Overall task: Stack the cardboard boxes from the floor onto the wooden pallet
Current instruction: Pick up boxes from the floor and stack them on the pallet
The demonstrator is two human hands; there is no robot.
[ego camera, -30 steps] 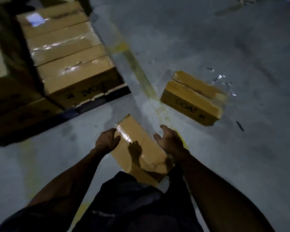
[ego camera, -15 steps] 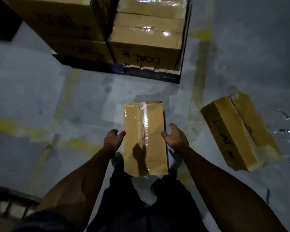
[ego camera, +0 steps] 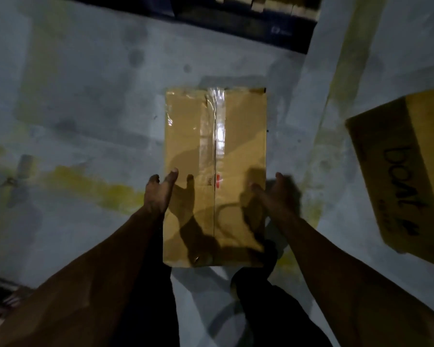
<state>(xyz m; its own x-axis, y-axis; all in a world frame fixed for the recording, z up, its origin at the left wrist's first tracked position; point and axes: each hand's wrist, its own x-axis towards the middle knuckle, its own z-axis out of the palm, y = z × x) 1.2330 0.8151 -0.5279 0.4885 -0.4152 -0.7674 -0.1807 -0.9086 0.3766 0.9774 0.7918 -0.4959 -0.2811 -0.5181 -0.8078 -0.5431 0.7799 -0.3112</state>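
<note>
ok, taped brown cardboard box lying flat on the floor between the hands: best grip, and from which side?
Probably the two long side edges of the taped brown cardboard box, one palm per side, coming from above. It lies flat, lengthwise away from the person, and narrow enough to span. The left hand and right hand already flank those edges near its close half; contact isn't clear.

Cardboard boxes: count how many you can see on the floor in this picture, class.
2. One taped box lies between the left hand and right hand; another printed box sits at the right edge, cut off. Others may lie outside view.
</note>
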